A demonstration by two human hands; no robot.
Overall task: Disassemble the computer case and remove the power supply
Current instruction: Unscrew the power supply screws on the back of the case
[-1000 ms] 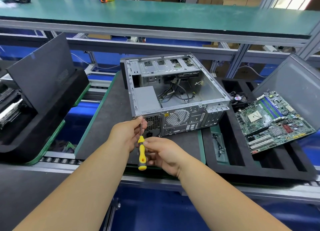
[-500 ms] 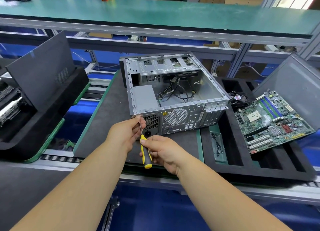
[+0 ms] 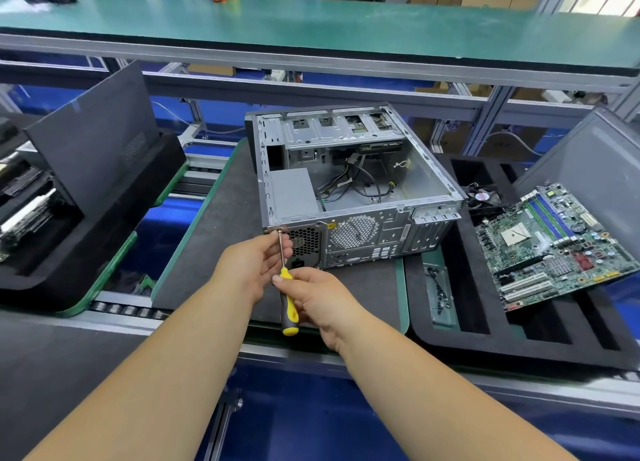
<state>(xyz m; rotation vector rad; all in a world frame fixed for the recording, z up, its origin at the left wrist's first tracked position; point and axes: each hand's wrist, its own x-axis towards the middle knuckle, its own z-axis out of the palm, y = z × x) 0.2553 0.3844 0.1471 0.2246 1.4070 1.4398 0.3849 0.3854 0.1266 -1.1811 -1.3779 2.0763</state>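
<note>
An open grey computer case lies on its side on a dark mat, rear panel facing me. The grey power supply sits in its near left corner, with loose cables beside it. My right hand grips the yellow-and-black handle of a screwdriver. Its tip meets a screw at the top left corner of the rear panel. My left hand pinches the metal shaft just below the tip.
A green motherboard leans in a black foam tray to the right, with a fan behind it. A dark side panel leans in another foam tray on the left. A green shelf runs overhead behind the case.
Both hands and the screwdriver have moved slightly left and up, bringing the tip onto the screw at the rear panel's top left corner. The case has not moved.
</note>
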